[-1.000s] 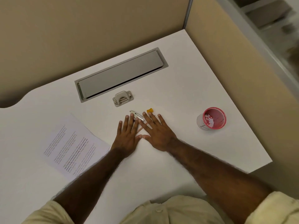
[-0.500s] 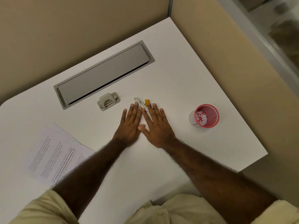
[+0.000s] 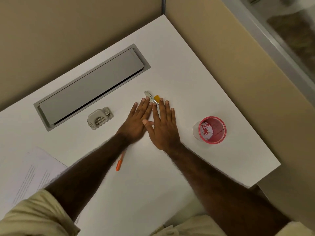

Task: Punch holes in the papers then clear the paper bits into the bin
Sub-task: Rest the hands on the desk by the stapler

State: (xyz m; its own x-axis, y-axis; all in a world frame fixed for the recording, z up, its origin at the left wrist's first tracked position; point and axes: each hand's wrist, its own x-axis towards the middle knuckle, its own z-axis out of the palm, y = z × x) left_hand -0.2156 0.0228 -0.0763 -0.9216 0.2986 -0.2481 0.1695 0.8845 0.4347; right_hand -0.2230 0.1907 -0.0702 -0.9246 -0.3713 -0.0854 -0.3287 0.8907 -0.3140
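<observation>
My left hand (image 3: 137, 120) and my right hand (image 3: 162, 125) lie flat side by side on the white desk (image 3: 179, 79), fingers straight and thumbs touching. Neither holds anything. A grey hole punch (image 3: 99, 118) sits left of my left hand. A small pink bin (image 3: 212, 129) with white paper bits inside stands to the right of my right hand. Printed papers (image 3: 34, 174) lie at the lower left, partly under my left sleeve.
A small metal tool (image 3: 149, 96) and a yellow bit (image 3: 156, 97) lie just beyond my fingertips. An orange pen (image 3: 119, 163) pokes out from under my left forearm. A grey cable hatch (image 3: 92, 86) is set into the desk behind. Beige partition walls enclose the back and right.
Both hands have stayed flat together and slid slightly forward toward the metal tool. The view has shifted left, and the orange pen now shows under my left forearm.
</observation>
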